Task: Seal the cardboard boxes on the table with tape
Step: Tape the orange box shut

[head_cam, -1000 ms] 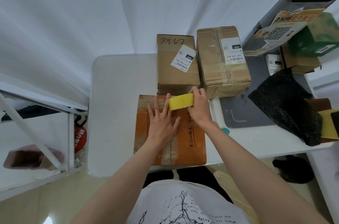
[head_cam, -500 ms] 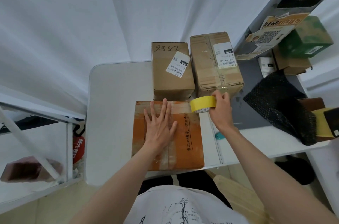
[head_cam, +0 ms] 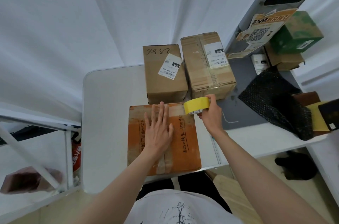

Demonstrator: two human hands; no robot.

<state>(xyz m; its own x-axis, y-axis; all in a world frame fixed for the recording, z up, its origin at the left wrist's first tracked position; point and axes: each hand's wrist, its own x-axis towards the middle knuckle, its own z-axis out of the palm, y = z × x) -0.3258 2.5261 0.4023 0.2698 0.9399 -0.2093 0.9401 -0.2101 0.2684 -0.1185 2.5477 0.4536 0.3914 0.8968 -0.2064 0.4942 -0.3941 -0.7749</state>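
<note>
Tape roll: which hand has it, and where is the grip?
The right hand holds the tape roll at its right side, thumb on the outer face. The left hand lies flat on the orange box, gripping nothing.

I count three cardboard boxes on the white table point(head_cam: 110, 113): one orange box point(head_cam: 185, 143) nearest me and two brown boxes behind it, the left brown box point(head_cam: 163, 84) and the right brown box point(head_cam: 207, 69). Each brown box bears one white shipping label, two labels in all. One roll of yellow tape point(head_cam: 196, 105). Two hands in view, my left hand point(head_cam: 158, 130) and my right hand point(head_cam: 211, 113). On the side surface at right I note one green box point(head_cam: 297, 34) and one black mesh bag point(head_cam: 275, 102).
</note>
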